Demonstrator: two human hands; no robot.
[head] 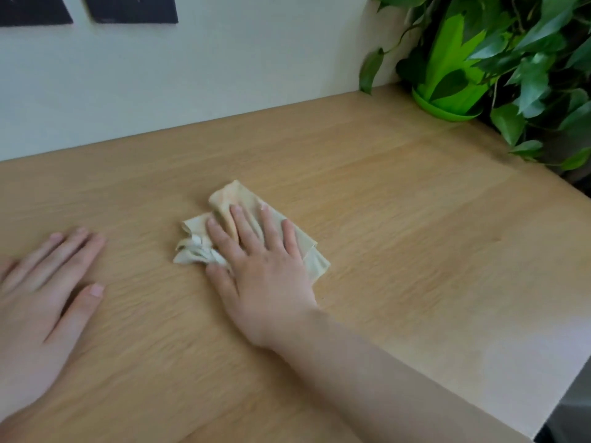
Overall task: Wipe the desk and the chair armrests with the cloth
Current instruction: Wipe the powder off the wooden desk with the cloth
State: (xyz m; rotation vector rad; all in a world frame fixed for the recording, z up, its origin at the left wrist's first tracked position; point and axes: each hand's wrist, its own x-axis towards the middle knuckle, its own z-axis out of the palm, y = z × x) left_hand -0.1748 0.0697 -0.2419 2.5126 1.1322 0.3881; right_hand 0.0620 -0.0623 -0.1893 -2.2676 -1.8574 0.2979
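Observation:
A crumpled beige cloth (224, 203) lies near the middle of the light wooden desk (399, 219). My right hand (259, 266) presses flat on the cloth, fingers spread over it and thumb at its bunched left edge. My left hand (41, 292) rests palm down on the bare desk at the left, fingers apart, holding nothing. No chair or armrest is in view.
A leafy plant in a bright green pot (447, 91) stands at the desk's back right corner, with leaves hanging over the right edge. A pale wall (192, 75) runs along the back, with two dark panels (131, 8) at the top left.

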